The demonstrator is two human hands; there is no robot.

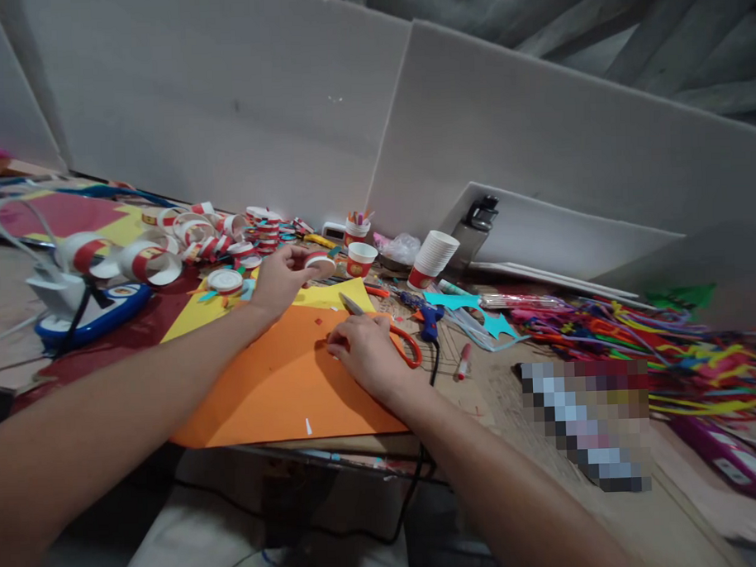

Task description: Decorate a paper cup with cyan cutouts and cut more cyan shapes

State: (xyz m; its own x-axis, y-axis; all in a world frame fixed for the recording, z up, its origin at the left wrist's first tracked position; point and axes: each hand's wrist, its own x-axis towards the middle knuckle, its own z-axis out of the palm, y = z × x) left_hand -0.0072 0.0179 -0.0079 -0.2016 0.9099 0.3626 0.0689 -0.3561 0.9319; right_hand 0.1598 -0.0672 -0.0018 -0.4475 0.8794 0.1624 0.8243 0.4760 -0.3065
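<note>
My left hand [282,280] is closed on a cut-down paper cup piece [320,266], a low ring with a red and white rim, held above the back of the paper. My right hand [369,354] is over an orange paper sheet [264,395], its fingers curled together; what they pinch, if anything, is hidden. Behind and beside that hand lie scissors [411,348] with orange handles, blades pointing away to the left and partly covered by the hand. A yellow sheet [335,295] sticks out behind the orange one. Small paper scraps are scattered on the orange sheet.
Curled cup strips [151,258] and cup rings crowd the back left. A paper cup [361,259] and a tilted cup stack [433,261] stand behind. A blue glue gun [430,321], a red marker [463,361] and colourful pipe cleaners [653,340] lie to the right.
</note>
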